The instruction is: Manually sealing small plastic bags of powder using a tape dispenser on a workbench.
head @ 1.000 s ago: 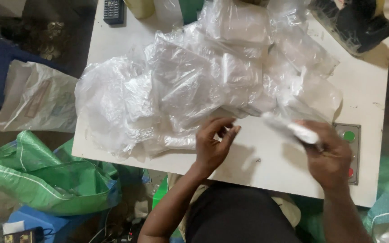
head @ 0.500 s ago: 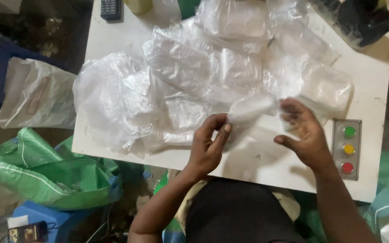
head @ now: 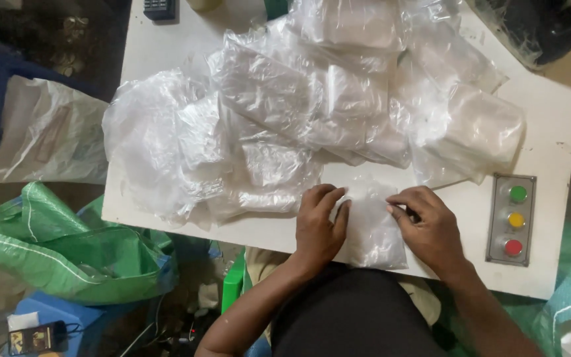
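Both hands (head: pixel 375 228) on a clear plastic bag (head: pixel 373 231)

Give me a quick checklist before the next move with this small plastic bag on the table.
1. Small plastic bag lies flat on the white table: ok.
2. Left hand rests on its left edge: ok.
3. Right hand presses its right edge: ok.
4. Bag lies apart from the pile of plastic bags: not ok, the pile reaches its top edge.
5. Button box is away from both hands: ok.
6. Bag's contents: cannot tell.
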